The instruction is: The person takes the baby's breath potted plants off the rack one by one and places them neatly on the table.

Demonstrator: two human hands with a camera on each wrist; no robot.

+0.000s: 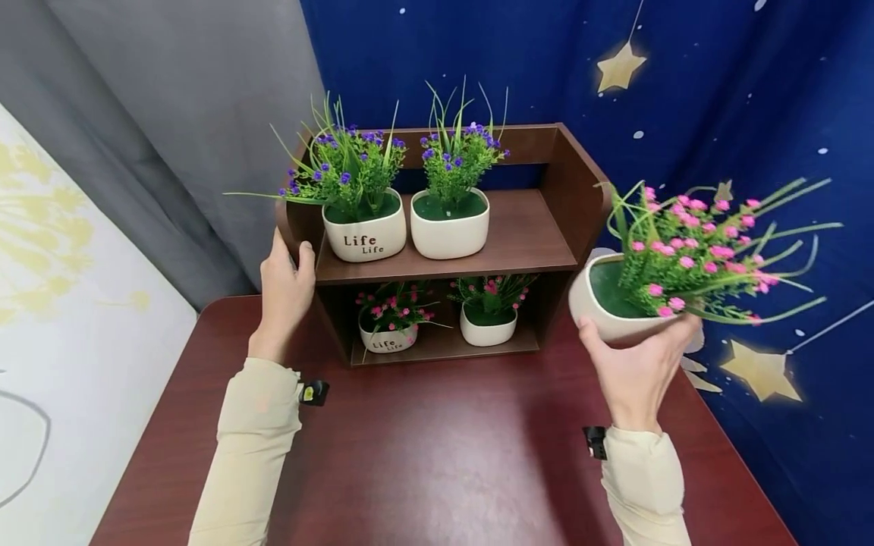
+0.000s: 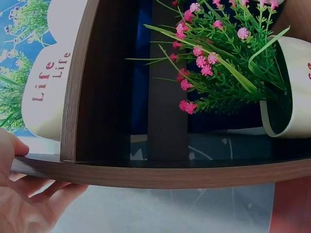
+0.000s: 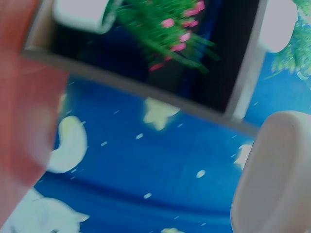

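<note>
- Nearest to where I stand, two cream sleeves, the left sleeve [image 1: 256, 436] and the right sleeve [image 1: 645, 474], reach forward over a dark red, glossy surface [image 1: 423, 455].
- On the surface stands a brown two-tier shelf [image 1: 526, 235].
- The left hand [image 1: 283, 296] is clamped on the shelf's left side panel [image 2: 170, 178], thumb on one face and fingers on the other.
- The right hand [image 1: 638, 364] grips a pink-flowered potted plant [image 1: 658, 273] by its white pot, thumb at the near left side, fingers at the right.
- The held plant is in the air, just right of the shelf's right side panel [image 1: 580, 197] and about level with the upper board. Whether pot and panel touch, I cannot tell.
- Its pot is tilted: the mouth faces up and rightward, the base angles toward the shelf. Flowers and leaves stretch rightward, so the plant's long line points away from the shelf.
- Between that plant and the upper board rises the right side panel; the right hand is the near one, the left hand being at the shelf's far end.
- On the upper board, a left purple-flowered pot [image 1: 362, 201] marked "Life" and a second purple-flowered pot [image 1: 451, 205] sit side by side, left of the board's right end.
- Below stand a lettered pink-flowered pot [image 1: 391, 326] at left and a plainer pink-flowered pot [image 1: 488, 318] at right.
</note>
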